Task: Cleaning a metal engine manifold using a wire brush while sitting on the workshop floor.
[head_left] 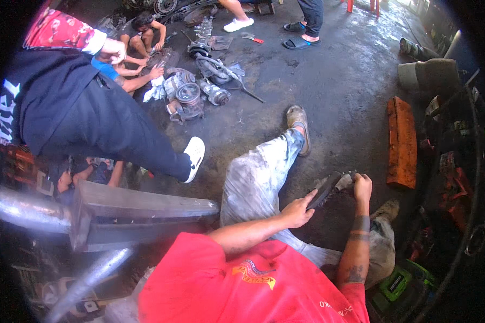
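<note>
Between my knees, a dark, curved metal part (325, 190) is held low over the floor. My left hand (299, 210) is closed on its near left end, thumb along the edge. At the part's far right end my right hand (362, 187) is closed, its fingers bent down. A small grey, rough-looking piece (344, 182) lies against the part beside the right fingers. Whether it is a rag or a bit of the part, I cannot tell. What sits inside the right fingers is hidden.
An orange metal box (402, 142) lies right of my hands, with a green case (396, 282) nearer. A large steel beam (140, 210) is at my left. A person's white shoe (194, 158) stands close by. Greasy machine parts (187, 92) and crouching people are farther off.
</note>
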The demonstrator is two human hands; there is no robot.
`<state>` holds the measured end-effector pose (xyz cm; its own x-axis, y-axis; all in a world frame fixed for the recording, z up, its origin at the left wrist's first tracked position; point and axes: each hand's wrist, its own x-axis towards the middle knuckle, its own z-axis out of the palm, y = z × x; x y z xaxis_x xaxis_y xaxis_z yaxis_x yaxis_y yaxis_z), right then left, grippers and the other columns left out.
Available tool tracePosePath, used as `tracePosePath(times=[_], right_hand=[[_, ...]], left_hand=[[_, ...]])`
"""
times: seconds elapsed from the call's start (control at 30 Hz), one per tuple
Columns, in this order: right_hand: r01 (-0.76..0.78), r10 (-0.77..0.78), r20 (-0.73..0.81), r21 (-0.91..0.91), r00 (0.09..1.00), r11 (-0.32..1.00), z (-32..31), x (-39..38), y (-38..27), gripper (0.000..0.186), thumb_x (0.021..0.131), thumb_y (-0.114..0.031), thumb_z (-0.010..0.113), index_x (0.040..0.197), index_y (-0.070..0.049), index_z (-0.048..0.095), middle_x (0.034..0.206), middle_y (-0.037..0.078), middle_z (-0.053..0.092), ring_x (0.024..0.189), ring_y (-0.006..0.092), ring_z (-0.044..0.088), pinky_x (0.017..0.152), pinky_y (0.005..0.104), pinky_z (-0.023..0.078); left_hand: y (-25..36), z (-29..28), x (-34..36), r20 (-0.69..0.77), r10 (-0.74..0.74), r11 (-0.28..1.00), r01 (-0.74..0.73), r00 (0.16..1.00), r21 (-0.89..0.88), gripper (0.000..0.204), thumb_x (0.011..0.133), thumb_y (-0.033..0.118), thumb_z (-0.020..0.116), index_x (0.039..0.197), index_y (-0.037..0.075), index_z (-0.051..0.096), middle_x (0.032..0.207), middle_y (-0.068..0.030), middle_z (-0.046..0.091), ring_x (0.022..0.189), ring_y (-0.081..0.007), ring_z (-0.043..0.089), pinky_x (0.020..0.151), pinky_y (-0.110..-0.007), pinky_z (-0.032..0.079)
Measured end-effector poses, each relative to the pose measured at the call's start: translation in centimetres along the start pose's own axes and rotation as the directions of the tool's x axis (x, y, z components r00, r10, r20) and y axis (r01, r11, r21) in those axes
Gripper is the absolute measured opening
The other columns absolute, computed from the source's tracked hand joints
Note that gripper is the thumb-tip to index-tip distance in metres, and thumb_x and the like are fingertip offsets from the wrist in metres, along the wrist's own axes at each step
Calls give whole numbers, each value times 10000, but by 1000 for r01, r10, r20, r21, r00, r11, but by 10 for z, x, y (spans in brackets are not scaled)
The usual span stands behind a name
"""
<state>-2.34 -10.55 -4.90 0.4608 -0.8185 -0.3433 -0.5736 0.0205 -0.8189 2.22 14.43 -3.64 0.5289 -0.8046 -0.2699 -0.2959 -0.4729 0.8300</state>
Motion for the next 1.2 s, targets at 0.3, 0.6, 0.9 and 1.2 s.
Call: tracePosePath(times=[0.3, 0.6, 0.9, 1.2], right_hand=[[35, -8, 97, -273, 995, 962, 17, -21, -38, 586, 746, -311, 558, 1184, 78, 562, 1151, 296, 586, 1152, 380, 544, 974, 390, 411], [223, -178, 175, -284, 968, 933, 40, -66, -54, 346, 726, -245, 590, 896, 55, 623, 936, 287, 630, 948, 433, 595, 827, 456, 468], [507, -439, 270, -289, 857, 812, 38, -87, -38, 315, 689, -223, 583, 803, 70, 607, 822, 278, 612, 835, 436, 583, 772, 475, 464], [454, -389, 255, -293, 885, 841, 42, -84, -37, 289, 692, -222, 577, 779, 54, 597, 805, 266, 602, 824, 422, 575, 776, 490, 447]], left_hand=[[-23, 2, 23, -240, -211, 972, 176, 947, -158, 594, 835, 219, 628, 1351, 20, 411, 1257, -269, 528, 1160, -400, 525, 986, -413, 423], [-35, 5, 29, -325, -245, 969, 214, 913, -127, 625, 833, 197, 621, 1361, -13, 361, 1256, -306, 509, 1169, -422, 508, 1000, -432, 404], [-37, 8, 23, -323, -180, 984, 170, 929, -60, 661, 854, 178, 587, 1400, 5, 258, 1199, -351, 513, 1115, -480, 514, 962, -474, 417], [-34, 6, 27, -307, -238, 971, 221, 921, -87, 659, 863, 187, 586, 1401, 4, 251, 1202, -348, 514, 1101, -476, 528, 945, -470, 431]])
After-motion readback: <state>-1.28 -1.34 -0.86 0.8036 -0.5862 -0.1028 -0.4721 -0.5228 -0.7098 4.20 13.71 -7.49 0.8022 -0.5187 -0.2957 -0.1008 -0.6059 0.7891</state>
